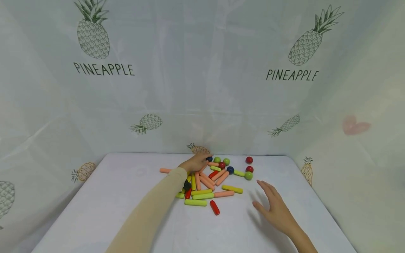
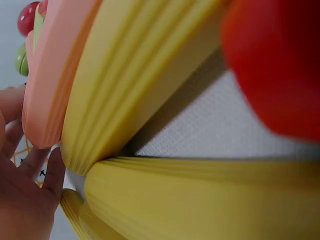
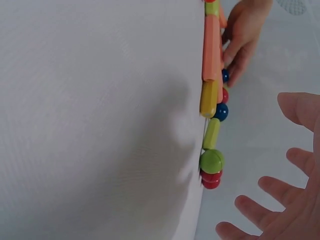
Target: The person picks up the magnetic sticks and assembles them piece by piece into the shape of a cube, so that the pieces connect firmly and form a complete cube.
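Observation:
At the back of the pile, my left hand (image 1: pixel 195 163) reaches over several sticks, its fingertips at a dark blue ball (image 1: pixel 209 159). The right wrist view shows this left hand (image 3: pixel 245 35) with fingers extended beside the blue ball (image 3: pixel 225 75); whether they touch is unclear. In the left wrist view, the left hand's fingers (image 2: pixel 54 172) are close to a pink stick (image 2: pixel 52 75) and a yellow stick (image 2: pixel 115 75). My right hand (image 1: pixel 275 210), fingers spread and holding nothing, hovers right of the pile, nearest a green ball (image 1: pixel 248 175).
Pink, yellow, lime and red sticks lie mid-table, including a red one (image 1: pixel 214 207) at the front and a yellow one (image 1: pixel 232 189). Red balls (image 1: pixel 249 160), green balls (image 1: pixel 226 162) and another blue ball (image 1: pixel 230 170) sit behind. A pineapple-print curtain (image 1: pixel 202 88) borders the white table (image 1: pixel 104 203).

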{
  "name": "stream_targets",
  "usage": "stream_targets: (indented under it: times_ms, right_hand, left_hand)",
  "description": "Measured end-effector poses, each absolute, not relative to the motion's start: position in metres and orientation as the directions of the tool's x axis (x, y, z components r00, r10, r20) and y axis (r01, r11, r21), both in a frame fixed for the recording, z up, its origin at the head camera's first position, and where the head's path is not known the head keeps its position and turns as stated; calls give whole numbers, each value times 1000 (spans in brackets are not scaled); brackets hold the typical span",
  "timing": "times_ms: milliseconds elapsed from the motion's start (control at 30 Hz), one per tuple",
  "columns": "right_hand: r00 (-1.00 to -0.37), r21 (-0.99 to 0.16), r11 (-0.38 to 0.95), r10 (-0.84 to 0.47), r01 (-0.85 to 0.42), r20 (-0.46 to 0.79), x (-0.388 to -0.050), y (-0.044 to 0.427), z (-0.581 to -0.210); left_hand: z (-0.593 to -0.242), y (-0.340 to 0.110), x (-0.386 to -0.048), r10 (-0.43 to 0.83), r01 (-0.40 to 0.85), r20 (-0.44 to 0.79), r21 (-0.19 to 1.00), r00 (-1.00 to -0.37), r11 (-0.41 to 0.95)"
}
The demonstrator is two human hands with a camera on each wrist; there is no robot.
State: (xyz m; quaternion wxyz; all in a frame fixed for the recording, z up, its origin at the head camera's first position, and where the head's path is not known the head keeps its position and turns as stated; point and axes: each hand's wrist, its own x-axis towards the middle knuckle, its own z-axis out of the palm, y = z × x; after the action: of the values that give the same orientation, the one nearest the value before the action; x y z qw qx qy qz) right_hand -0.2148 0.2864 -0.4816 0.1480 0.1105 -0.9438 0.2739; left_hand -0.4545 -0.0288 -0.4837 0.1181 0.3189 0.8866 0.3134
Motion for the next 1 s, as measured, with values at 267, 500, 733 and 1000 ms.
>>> stream_targets:
  times_ms: [267,500,733,1000]
  right_hand:
    - [-930,-478,830,-122,-288,348,-215,287,-485]
    - [-936,-486,827,-126,-283,329,-215,286,-486]
    - [-941,-486,831,-121,-270,317,-213,286,-487]
    - [-933,-487,823,-135,-293,333,-214,286,-489]
  left_hand:
    - [-487,-33,-458,603,470,-3,624,-798,625]
    - [-488,-38,-452,522,355,-7,725,-853,590]
    - [-485,-41,-450,448,263,-53,745,-892,613]
    - [-487,-42,-452,436,165,-117,814,-892,557]
